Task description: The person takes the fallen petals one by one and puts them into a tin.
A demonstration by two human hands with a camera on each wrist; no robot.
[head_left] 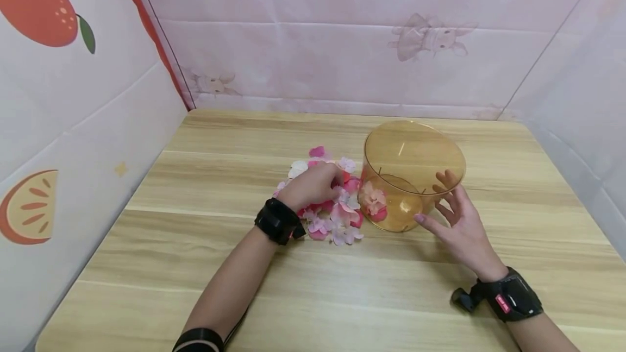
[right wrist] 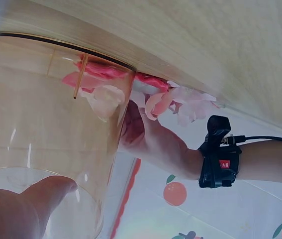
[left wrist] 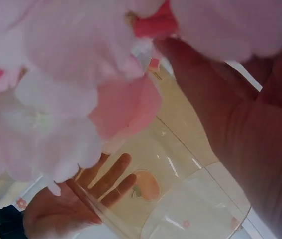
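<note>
Two hands: left hand (head_left: pixel 313 186) gripping petals (head_left: pixel 337 216); right hand (head_left: pixel 457 227) fingers spread beside tub (head_left: pixel 415 151).

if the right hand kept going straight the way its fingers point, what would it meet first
Probably the amber container: the right hand sits open beside its near wall, fingers aimed at it and seemingly touching already, though depth is hard to judge.

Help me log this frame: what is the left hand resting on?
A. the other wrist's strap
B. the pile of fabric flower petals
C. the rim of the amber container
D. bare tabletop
B: the left hand curls down onto the pink and white petals beside the amber container.
</note>
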